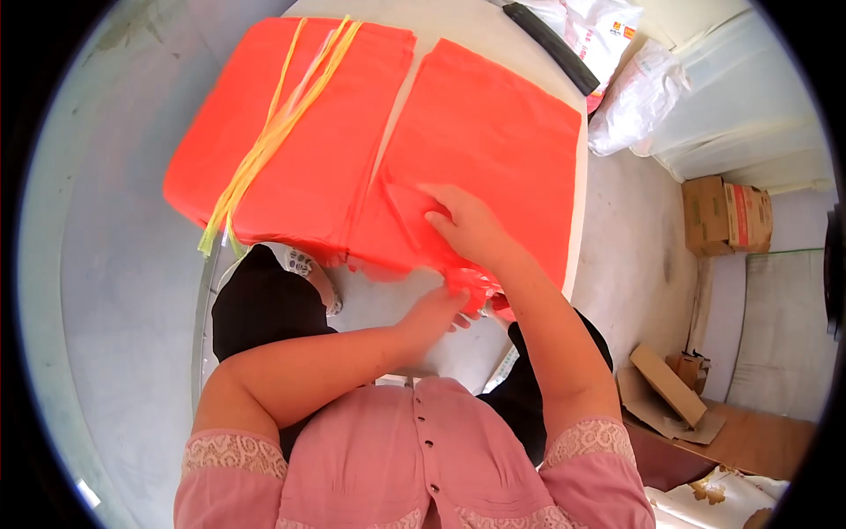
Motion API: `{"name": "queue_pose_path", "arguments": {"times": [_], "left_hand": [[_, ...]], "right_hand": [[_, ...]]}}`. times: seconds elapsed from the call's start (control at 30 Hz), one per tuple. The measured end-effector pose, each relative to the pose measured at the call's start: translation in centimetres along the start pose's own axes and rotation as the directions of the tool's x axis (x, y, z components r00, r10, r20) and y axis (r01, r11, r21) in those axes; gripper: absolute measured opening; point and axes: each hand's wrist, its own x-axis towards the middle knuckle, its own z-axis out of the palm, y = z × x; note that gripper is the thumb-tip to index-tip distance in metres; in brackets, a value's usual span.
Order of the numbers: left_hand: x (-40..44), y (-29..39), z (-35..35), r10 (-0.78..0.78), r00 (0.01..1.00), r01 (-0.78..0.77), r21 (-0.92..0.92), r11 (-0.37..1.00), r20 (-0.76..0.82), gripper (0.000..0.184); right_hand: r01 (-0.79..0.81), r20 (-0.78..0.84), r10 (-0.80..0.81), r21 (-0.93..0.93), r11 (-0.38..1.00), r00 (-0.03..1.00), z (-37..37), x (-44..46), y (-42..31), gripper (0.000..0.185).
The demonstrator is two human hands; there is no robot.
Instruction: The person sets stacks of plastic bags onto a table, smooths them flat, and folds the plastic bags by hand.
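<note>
Two stacks of thin red plastic bags or sheets lie side by side on the table, a left stack [300, 132] and a right stack [493, 141]. My left hand [432, 316] is at the near edge of the right stack, closed around a bunched edge of red plastic [471, 286]; motion blurs it slightly. Higher up, my right hand [467, 227] rests on the right stack near its left side, thumb and fingers apart. The plastic is wrinkled beside it. Yellow plastic strips [256, 159] lie lengthwise across the left stack.
A pale tabletop [458, 26] shows around the stacks. A long black bar [553, 48] lies at its far right corner, beside white sacks [641, 97]. Cardboard boxes [724, 216] stand on the floor at right. My knees are under the table's near edge.
</note>
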Motion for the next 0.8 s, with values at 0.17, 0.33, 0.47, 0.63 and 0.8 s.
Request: {"name": "queue_pose_path", "arguments": {"times": [0.17,0.33,0.47,0.63,0.8], "left_hand": [[-0.3,0.9,0.2,-0.009,1.0,0.009,-0.002,1.0,-0.019,0.04],[0.0,0.4,0.2,0.001,1.0,-0.001,-0.026,1.0,-0.012,0.039],[0.1,0.0,0.0,0.006,1.0,-0.006,0.012,1.0,0.002,0.045],[0.6,-0.4,-0.4,-0.001,1.0,0.002,0.034,0.999,-0.005,0.046],[0.7,-0.8,-1.2,0.002,0.999,-0.006,0.062,0.998,0.052,0.05]], "right_hand": [[-0.053,-0.08,0.049,-0.058,0.997,0.996,-1.1,-3.1,1.7,0.038],[-0.066,-0.147,0.048,-0.121,0.99,0.988,-1.8,-5.9,3.8,0.034],[-0.105,-0.142,0.087,-0.127,0.986,0.986,-2.0,-6.1,2.8,0.035],[-0.038,-0.105,0.018,-0.195,0.98,0.994,-1.3,-4.0,1.2,0.042],[0.04,-0.006,-0.041,-0.114,0.993,0.999,-0.2,0.1,-1.1,0.05]]}}
